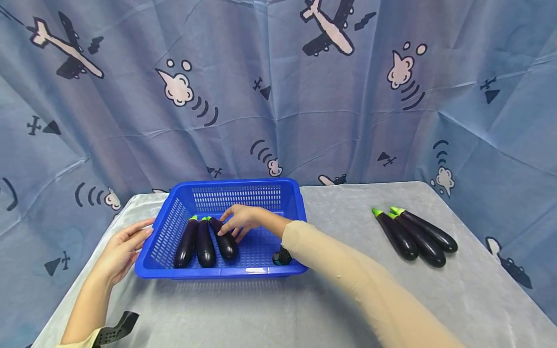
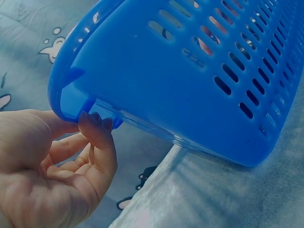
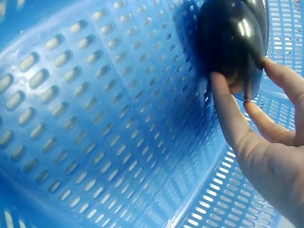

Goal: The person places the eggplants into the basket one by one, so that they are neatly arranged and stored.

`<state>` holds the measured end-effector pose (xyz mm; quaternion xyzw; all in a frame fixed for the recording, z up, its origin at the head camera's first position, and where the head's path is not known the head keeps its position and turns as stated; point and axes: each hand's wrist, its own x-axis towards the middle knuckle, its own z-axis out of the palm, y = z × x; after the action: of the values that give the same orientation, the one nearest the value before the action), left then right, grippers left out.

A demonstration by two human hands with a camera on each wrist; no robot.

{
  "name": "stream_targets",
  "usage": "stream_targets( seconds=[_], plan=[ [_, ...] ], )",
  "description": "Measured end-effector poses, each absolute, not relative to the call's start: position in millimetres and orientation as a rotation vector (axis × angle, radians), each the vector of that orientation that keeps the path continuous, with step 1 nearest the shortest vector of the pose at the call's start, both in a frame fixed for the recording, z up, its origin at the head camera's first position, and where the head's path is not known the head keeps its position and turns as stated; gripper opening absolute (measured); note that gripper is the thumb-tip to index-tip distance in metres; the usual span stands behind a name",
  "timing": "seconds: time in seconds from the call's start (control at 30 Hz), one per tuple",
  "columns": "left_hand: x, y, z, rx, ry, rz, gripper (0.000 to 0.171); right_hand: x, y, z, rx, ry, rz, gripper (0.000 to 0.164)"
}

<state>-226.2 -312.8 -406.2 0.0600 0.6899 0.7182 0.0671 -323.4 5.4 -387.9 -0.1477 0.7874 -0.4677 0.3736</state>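
Inside a blue plastic basket point(image 1: 217, 273), two eggplants point(image 1: 186, 244) lie side by side on the left. To their right lies a third eggplant point(image 1: 228, 247), its green stem end toward the back. My right hand point(image 1: 243, 220) reaches over the basket's right side and holds this third eggplant between thumb and fingers. In the right wrist view, the fingertips point(image 3: 219, 81) press against the dark eggplant point(image 3: 232, 42) from both sides. With thumb and fingers, my left hand point(image 2: 61, 166) pinches the rim at the basket's left side.
Three more eggplants point(image 1: 418, 241) lie close together on the grey-covered table point(image 1: 339, 217), right of the basket. A blue curtain point(image 1: 278, 96) with airplane prints hangs along the table's back edge. A black wrist strap point(image 1: 116, 331) shows at the left sleeve.
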Motion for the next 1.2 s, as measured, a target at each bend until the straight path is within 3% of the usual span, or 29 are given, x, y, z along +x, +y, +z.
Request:
stream_targets(
  seconds=[1.2],
  plan=[
    [-226.4, -312.7, -406.8, 0.165, 2.069, 2.169, 0.034, -326.0, 6.2, -378.9, -0.359, 1.979, -1.217, 0.059]
  ],
)
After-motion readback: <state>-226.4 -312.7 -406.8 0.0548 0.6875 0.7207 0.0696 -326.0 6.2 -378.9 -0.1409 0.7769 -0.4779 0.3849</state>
